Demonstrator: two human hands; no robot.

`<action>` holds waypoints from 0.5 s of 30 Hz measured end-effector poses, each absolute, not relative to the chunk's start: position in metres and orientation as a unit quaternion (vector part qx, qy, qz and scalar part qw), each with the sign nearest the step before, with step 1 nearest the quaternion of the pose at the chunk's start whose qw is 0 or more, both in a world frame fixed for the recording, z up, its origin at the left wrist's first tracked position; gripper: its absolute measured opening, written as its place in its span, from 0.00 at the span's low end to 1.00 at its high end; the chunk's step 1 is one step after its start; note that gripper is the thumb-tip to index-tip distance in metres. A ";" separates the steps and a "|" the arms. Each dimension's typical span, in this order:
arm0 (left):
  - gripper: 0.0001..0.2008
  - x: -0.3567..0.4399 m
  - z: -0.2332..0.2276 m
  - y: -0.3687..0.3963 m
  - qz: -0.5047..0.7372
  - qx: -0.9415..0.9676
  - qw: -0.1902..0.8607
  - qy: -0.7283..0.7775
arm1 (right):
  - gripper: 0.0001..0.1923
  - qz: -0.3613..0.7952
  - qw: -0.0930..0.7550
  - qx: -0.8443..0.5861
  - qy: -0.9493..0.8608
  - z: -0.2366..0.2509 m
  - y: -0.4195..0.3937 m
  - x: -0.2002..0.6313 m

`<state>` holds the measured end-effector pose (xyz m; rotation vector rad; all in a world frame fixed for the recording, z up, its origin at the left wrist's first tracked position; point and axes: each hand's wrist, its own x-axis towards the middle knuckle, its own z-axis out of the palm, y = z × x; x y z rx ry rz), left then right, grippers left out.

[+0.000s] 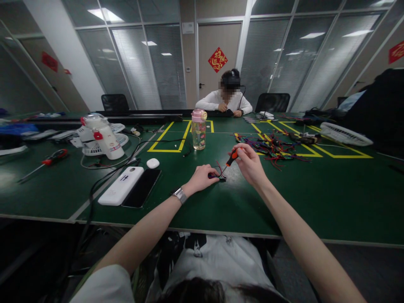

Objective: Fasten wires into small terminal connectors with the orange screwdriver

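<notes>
My right hand [250,163] grips a small screwdriver [232,157] by its orange and black handle. The shaft slants down to the left, its tip at or close to a small circuit board [222,179] with thin red and dark wires. I cannot tell whether the tip touches it. My left hand [202,178] pinches the board's left end and holds it low against the green table [240,210]. Its fingers partly cover the board. A silver-banded watch [179,194] is on my left wrist.
Left of my hands lie a white power bank [121,186], a black phone [142,188] and a white case [153,163]. A pink-lidded bottle [198,134] stands ahead. Wired boards [271,145] are heaped at right. A red screwdriver [52,158] lies far left. A person [227,99] sits opposite.
</notes>
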<state>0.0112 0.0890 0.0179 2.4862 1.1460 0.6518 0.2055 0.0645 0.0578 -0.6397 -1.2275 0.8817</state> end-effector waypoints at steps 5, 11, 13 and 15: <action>0.07 0.011 0.018 0.089 0.231 0.870 0.171 0.402 | 0.14 0.428 0.672 -0.266 -0.543 0.061 0.062 0.207; 0.07 0.010 0.017 0.090 0.232 0.871 0.169 0.400 | 0.13 0.444 0.676 -0.246 -0.534 0.063 0.060 0.203; 0.07 0.010 0.017 0.090 0.234 0.870 0.170 0.399 | 0.13 0.429 0.683 -0.256 -0.534 0.061 0.061 0.203; 0.07 0.010 0.016 0.090 0.236 0.870 0.171 0.397 | 0.13 0.416 0.686 -0.263 -0.535 0.060 0.061 0.204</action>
